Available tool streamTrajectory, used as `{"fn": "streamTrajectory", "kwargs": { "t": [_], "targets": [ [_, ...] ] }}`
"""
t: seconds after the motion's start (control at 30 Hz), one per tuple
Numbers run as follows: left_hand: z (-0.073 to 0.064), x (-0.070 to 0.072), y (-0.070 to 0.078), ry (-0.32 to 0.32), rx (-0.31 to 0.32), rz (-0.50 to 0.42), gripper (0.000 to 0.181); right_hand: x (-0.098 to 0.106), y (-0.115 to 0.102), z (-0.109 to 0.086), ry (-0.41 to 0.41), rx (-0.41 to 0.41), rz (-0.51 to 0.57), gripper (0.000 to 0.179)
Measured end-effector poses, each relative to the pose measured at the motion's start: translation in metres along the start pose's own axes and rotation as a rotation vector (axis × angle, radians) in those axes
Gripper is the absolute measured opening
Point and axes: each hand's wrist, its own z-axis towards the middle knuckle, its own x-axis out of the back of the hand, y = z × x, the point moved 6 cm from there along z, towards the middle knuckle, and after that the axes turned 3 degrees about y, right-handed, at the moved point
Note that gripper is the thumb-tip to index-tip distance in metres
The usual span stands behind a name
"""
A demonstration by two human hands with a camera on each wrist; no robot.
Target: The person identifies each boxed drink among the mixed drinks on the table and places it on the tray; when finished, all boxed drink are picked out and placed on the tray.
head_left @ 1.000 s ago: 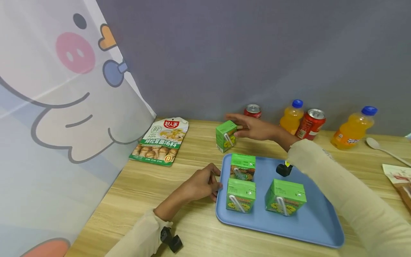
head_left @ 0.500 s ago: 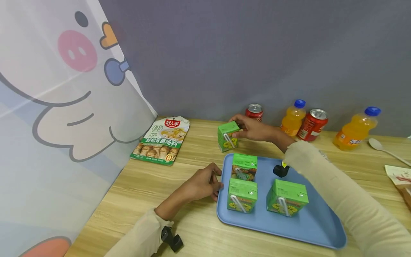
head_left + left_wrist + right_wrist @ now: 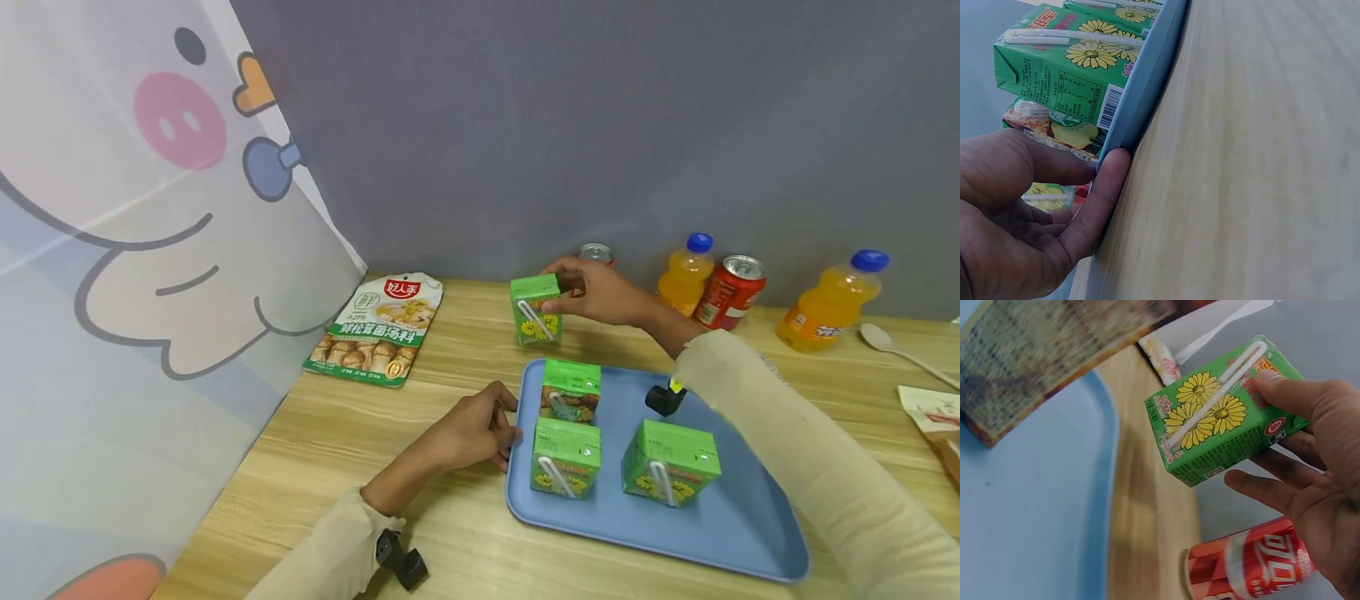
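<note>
In the head view my right hand (image 3: 598, 293) grips a green juice carton (image 3: 536, 310) by its upper part, beyond the tray's far left corner. Yellow flowers and a white straw show on this slightly tilted carton (image 3: 1210, 409) in the right wrist view, between thumb and fingers. My left hand (image 3: 468, 429) pinches the left rim of a blue tray (image 3: 720, 533); the left wrist view shows its fingers on both sides of the rim (image 3: 1147, 81). Three green cartons stand on the tray: one rear left (image 3: 570, 390), one front left (image 3: 566, 457), one to the right (image 3: 669, 461).
Behind my right hand a red cola can (image 3: 1247, 559) is partly hidden. Along the back stand an orange drink bottle (image 3: 686, 273), another can (image 3: 731, 292) and a second bottle (image 3: 831, 300). A soup-seasoning pouch (image 3: 378, 329) lies left; a white spoon (image 3: 903, 354) lies far right.
My right hand has closed its fingers on the far carton, which has risen a little and tilted. My left hand and the tray hold the same place.
</note>
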Motion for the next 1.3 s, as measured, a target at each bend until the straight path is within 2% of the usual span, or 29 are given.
{"fn": "streamTrajectory", "kwargs": {
  "t": [0.17,0.4,0.63,0.8,1.07,1.3],
  "targets": [
    [0.000,0.000,0.000,0.001,-0.002,0.003,0.032,0.013,-0.012,-0.009,0.045,0.005,0.008,0.047],
    [0.001,-0.001,-0.001,-0.001,-0.012,0.006,0.032,0.026,-0.023,-0.032,0.122,0.008,0.008,0.046],
    [0.001,-0.001,-0.001,-0.007,-0.011,0.003,0.033,0.035,-0.023,-0.058,0.170,0.013,0.030,0.042],
    [0.001,0.000,-0.001,-0.007,-0.007,-0.002,0.033,0.041,-0.024,-0.073,0.192,-0.016,0.024,0.042],
    [0.001,0.000,-0.001,-0.008,-0.011,-0.006,0.034,0.047,-0.019,-0.101,0.257,-0.038,-0.053,0.043],
    [0.001,0.000,-0.001,-0.007,-0.010,-0.012,0.034,0.050,-0.017,-0.130,0.302,-0.098,-0.087,0.043]
  ]
}}
